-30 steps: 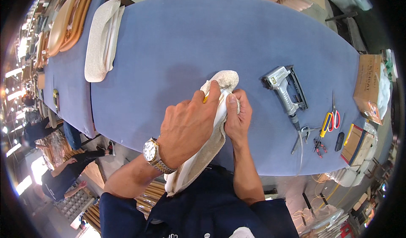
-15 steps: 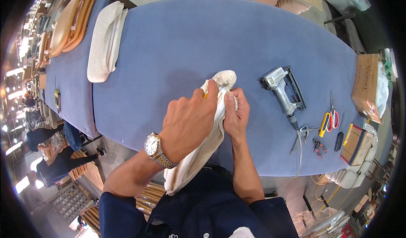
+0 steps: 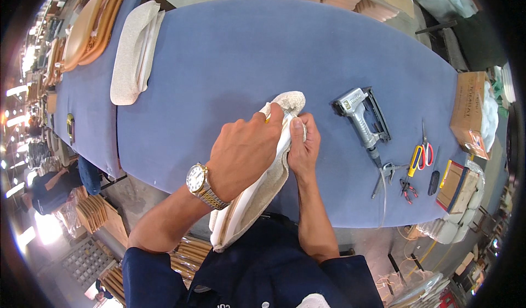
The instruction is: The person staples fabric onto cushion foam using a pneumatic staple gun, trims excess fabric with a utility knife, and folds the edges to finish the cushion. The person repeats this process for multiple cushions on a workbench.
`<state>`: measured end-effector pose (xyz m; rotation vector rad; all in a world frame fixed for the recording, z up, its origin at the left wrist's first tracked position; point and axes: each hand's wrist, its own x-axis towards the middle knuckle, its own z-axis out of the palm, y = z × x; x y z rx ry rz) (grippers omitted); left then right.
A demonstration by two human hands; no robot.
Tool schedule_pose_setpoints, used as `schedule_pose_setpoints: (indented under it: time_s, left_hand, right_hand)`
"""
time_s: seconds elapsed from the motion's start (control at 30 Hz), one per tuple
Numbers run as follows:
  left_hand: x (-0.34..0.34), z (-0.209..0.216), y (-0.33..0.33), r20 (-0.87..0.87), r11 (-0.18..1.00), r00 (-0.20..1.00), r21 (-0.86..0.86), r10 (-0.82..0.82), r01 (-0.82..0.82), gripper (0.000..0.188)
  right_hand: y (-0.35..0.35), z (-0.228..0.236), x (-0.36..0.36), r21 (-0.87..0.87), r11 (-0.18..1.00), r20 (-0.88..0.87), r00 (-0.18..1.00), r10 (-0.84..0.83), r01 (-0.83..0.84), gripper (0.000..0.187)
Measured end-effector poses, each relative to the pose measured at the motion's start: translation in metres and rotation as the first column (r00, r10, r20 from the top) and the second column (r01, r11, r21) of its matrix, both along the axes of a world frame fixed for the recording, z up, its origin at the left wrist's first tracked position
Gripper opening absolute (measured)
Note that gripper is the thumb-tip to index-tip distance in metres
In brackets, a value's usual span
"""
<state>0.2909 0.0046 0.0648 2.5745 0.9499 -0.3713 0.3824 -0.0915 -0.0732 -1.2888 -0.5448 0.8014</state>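
A long upholstered pad [image 3: 255, 201] in beige fabric, with a white strip along its open side, is tilted between my body and the table. My left hand [image 3: 246, 144], a watch on its wrist, is closed over the pad's upper part. A bit of a yellow tool shows at its fingers; the rest is hidden in the fist. My right hand [image 3: 304, 144] pinches the pad's right edge near its far end, thumb on top. To the right lies a silver staple gun [image 3: 362, 116] with a hose.
The blue padded table [image 3: 219, 45] spreads before me. A similar beige pad [image 3: 134, 56] lies at the left. Scissors [image 3: 421, 157], pliers [image 3: 408, 190] and a black-handled tool [image 3: 434, 182] lie right, near a cardboard box [image 3: 468, 108]. Tan panels [image 3: 90, 29] are stacked far left.
My hands and the pad stay almost in place, the left wrist slightly turned. The whole view has shifted a little. A person in the left background has changed posture.
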Motion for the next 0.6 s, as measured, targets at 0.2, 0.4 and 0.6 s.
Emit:
schedule_pose_setpoints:
  time_s: [0.2, 0.4, 0.6]
  left_hand:
    - [-0.001, -0.007, -0.006, 0.094, 0.996, 0.993, 0.073, -0.066, 0.059, 0.036]
    - [0.000, -0.010, -0.013, 0.172, 0.988, 0.979, 0.127, -0.113, 0.091, 0.035]
    - [-0.004, -0.012, -0.005, 0.212, 0.996, 0.973, 0.016, -0.089, 0.087, 0.028]
  right_hand:
    - [0.000, -0.003, 0.004, 0.002, 1.000, 0.044, 0.999, -0.005, 0.005, 0.029]
    - [-0.002, -0.007, 0.007, 0.026, 1.000, 0.046, 0.999, 0.000, -0.002, 0.030]
    - [-0.003, -0.014, 0.004, 0.069, 0.998, 0.017, 1.000, 0.006, -0.007, 0.031]
